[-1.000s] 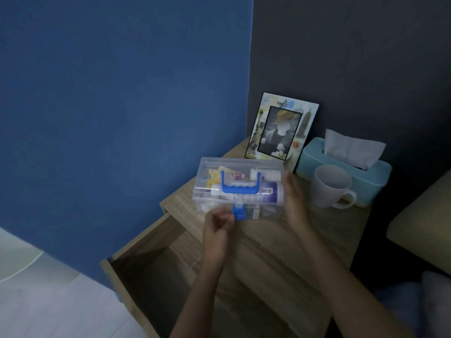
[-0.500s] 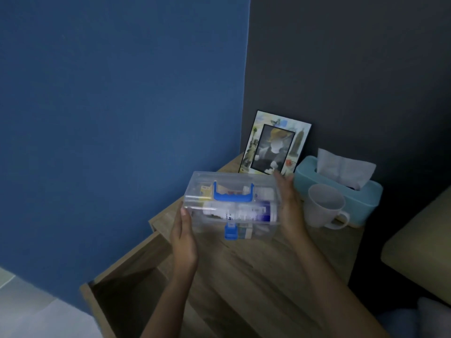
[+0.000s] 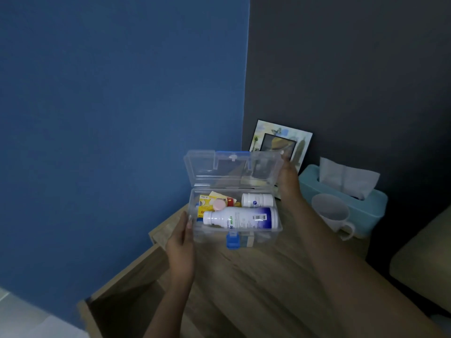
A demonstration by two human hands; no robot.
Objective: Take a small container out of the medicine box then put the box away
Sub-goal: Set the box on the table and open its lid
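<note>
The clear plastic medicine box (image 3: 267,234) with a blue latch (image 3: 232,241) stands on the wooden nightstand (image 3: 256,276), its lid (image 3: 207,167) swung up and open. Inside lie a large white and blue bottle (image 3: 241,218), a small white container (image 3: 256,200), a small pink round item (image 3: 219,205) and yellow packets (image 3: 206,203). My left hand (image 3: 181,242) grips the box's left end. My right hand (image 3: 288,178) holds the raised lid's right edge.
A picture frame (image 3: 296,140) leans on the dark wall behind the box. A teal tissue box (image 3: 375,206) and a white mug (image 3: 332,213) stand at the right. The nightstand's drawer (image 3: 127,303) is pulled open at lower left. A cushion (image 3: 424,259) lies far right.
The lid, shut before, has swung up and open. My left hand moved from the latch to the box's left end, and my right hand rose to the lid's edge.
</note>
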